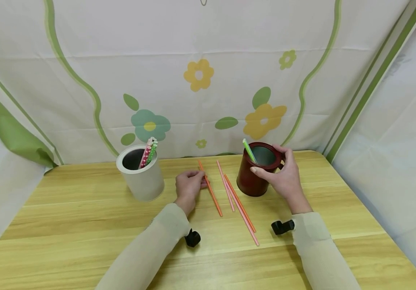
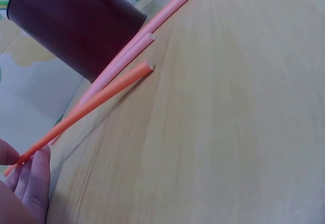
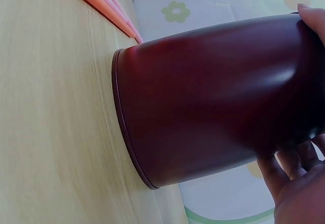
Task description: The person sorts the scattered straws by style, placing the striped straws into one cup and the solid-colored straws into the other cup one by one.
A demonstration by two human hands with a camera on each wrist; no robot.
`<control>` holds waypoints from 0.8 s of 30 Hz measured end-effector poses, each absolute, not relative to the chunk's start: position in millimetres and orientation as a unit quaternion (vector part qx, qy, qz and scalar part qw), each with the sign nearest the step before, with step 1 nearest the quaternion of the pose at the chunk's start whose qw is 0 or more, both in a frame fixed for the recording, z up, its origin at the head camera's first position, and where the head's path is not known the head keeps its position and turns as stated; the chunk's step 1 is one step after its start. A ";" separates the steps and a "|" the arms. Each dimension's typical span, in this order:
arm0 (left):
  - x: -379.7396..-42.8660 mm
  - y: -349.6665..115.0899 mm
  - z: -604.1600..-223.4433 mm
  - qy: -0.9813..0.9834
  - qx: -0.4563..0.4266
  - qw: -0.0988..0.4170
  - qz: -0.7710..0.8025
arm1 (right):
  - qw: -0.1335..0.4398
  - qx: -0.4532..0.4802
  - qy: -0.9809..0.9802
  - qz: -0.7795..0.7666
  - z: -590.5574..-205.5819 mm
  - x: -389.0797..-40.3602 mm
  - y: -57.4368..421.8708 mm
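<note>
My left hand [image 1: 189,187] pinches an orange straw [image 1: 213,197] near its far end, between thumb and fingers. In the left wrist view, the near end of this orange straw [image 2: 114,88] points away from the hand, and a shadow lies beneath it. A dark red mug [image 1: 249,179] stands upright at the right, with a green straw and a bluish one [image 1: 249,150] leaning inside. Around its upper part curl the fingers and thumb of my right hand [image 1: 285,179]. The right wrist view shows the mug's smooth side [image 3: 203,102] and its base on the table.
Two pink straws [image 1: 226,186] and another orange straw [image 1: 242,206] lie between the hands, partly crossing. At the left stands a white cup [image 1: 143,185] holding several dotted straws [image 1: 146,156]. A flowered curtain [image 1: 200,36] hangs behind the wooden table [image 1: 84,221].
</note>
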State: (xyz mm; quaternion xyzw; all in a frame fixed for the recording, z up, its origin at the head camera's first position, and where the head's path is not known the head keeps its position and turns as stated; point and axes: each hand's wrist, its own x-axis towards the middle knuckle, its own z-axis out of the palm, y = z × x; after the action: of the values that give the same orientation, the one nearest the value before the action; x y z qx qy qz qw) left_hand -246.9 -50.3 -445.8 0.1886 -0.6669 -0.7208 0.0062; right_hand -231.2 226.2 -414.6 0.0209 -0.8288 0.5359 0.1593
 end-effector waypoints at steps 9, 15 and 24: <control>-248.3 -49.9 -445.4 -0.643 0.205 0.016 -0.738 | 0.160 0.020 -0.831 0.533 -414.7 -231.8 227.1; -247.8 -51.8 -443.5 -0.625 0.200 0.011 -0.755 | 0.161 0.022 -0.831 0.532 -414.1 -231.5 226.9; -246.6 -52.9 -443.7 -0.636 0.180 -0.006 -0.750 | 0.161 0.022 -0.829 0.534 -414.3 -231.1 227.1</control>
State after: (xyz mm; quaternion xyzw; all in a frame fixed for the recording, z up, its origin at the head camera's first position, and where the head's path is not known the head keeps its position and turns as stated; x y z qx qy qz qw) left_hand -246.6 -52.9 -443.7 0.1799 -0.6360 -0.7504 -0.0060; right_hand -231.1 227.1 -414.3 0.0221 -0.8293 0.5345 0.1614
